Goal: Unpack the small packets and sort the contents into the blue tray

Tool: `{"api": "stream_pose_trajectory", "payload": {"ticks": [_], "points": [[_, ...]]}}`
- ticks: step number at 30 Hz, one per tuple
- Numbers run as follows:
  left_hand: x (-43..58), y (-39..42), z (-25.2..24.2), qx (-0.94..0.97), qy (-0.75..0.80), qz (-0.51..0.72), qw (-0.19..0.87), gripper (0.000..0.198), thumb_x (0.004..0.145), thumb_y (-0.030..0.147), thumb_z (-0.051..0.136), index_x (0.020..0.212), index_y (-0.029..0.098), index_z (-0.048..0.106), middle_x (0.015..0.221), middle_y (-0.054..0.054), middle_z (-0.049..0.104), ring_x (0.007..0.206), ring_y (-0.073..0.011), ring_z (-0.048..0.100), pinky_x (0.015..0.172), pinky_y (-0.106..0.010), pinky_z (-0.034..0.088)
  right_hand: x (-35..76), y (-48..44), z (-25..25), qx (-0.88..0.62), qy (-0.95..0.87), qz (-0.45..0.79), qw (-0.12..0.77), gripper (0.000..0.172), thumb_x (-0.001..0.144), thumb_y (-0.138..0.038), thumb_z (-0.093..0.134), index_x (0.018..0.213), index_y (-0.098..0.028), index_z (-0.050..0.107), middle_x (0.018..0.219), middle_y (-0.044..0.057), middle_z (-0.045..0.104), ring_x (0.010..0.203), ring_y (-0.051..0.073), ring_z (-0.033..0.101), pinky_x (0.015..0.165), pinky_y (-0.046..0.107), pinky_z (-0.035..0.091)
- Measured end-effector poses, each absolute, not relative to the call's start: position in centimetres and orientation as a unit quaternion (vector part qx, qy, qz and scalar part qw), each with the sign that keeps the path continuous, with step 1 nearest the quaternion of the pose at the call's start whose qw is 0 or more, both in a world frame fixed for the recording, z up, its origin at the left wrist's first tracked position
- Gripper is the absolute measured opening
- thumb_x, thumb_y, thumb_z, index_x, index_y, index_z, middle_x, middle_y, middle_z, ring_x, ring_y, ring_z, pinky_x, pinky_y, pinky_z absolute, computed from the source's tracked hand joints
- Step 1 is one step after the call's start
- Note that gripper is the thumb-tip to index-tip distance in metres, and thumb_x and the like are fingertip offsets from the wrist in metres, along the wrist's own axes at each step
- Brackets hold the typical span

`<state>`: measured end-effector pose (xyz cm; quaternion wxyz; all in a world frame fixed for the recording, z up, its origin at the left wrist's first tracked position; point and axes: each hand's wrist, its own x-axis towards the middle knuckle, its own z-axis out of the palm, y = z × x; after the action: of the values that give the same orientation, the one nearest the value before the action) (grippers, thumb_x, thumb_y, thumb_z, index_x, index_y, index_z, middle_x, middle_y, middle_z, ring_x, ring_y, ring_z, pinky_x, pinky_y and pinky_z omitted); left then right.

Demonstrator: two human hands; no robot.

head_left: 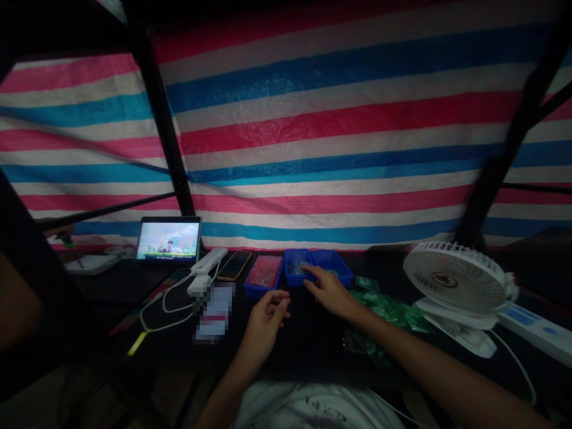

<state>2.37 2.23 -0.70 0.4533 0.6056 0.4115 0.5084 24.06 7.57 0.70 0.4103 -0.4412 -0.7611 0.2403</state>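
From here the person's right hand is reaching forward, open with the fingers spread, its fingertips over the near right corner of a shallow blue plastic tray. A small heap of greyish pieces lies in that tray, too small to identify, and I can't tell whether the fingers touch them. A matching blue tray butts against its right side, while a blue tray with reddish contents sits just to its left. All three line the far edge of the black worktop, where a striped pink, white and blue tarpaulin hangs behind. The left hand hovers nearer the front, loosely curled and apparently holding nothing, with open worktop between it and the trays. Crumpled green packets spread along the right forearm, and a white desk fan stands near the right edge beside a white power strip; the fan's round red badge and the strip's blue label can't be read. Toward the left are a dark smartphone, white cables, a pixelated card whose writing is unreadable, and a lit tablet propped upright.
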Motion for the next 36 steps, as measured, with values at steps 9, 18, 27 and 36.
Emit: {"api": "stream_pose_trajectory", "payload": {"ticks": [9, 18, 27, 36], "points": [[2.4, 2.3, -0.9, 0.604, 0.417, 0.508, 0.451, 0.038, 0.088, 0.049, 0.064, 0.108, 0.017, 0.068, 0.106, -0.011, 0.072, 0.075, -0.0174, 0.067, 0.060, -0.025, 0.048, 24.2, 7.3, 0.3, -0.469, -0.811, 0.106, 0.333, 0.051, 0.095, -0.028, 0.058, 0.146, -0.024, 0.050, 0.148, 0.013, 0.045, 0.128, 0.027, 0.056, 0.109, 0.043, 0.044], [2.4, 2.4, -0.9, 0.598, 0.419, 0.510, 0.455, 0.039, 0.086, 0.052, 0.066, 0.107, 0.018, 0.069, 0.104, -0.010, 0.070, 0.074, -0.0175, 0.065, 0.059, -0.025, 0.047, 24.2, 7.4, 0.2, -0.492, -0.802, 0.090, 0.326, 0.053, 0.095, -0.029, 0.057, 0.146, -0.021, 0.048, 0.160, 0.015, 0.031, 0.136, 0.031, 0.050, 0.114, 0.046, 0.040], [2.4, 2.3, -0.9, 0.594, 0.417, 0.507, 0.465, 0.040, 0.086, 0.052, 0.066, 0.108, 0.018, 0.069, 0.105, -0.010, 0.070, 0.074, -0.0171, 0.065, 0.060, -0.025, 0.047, 24.1, 6.8, 0.8, -0.480, -0.822, 0.101, 0.288, 0.057, 0.096, -0.031, 0.056, 0.151, -0.024, 0.042, 0.148, 0.014, 0.045, 0.124, 0.029, 0.059, 0.105, 0.043, 0.047], [2.3, 2.2, -0.8, 0.603, 0.422, 0.497, 0.460, 0.041, 0.087, 0.053, 0.064, 0.109, 0.018, 0.068, 0.103, -0.011, 0.071, 0.075, -0.0180, 0.065, 0.061, -0.026, 0.048, 24.2, 6.5, 1.0, -0.458, -0.841, 0.092, 0.272, 0.058, 0.097, -0.031, 0.055, 0.152, -0.022, 0.039, 0.150, 0.014, 0.047, 0.131, 0.030, 0.054, 0.109, 0.043, 0.044]]}}
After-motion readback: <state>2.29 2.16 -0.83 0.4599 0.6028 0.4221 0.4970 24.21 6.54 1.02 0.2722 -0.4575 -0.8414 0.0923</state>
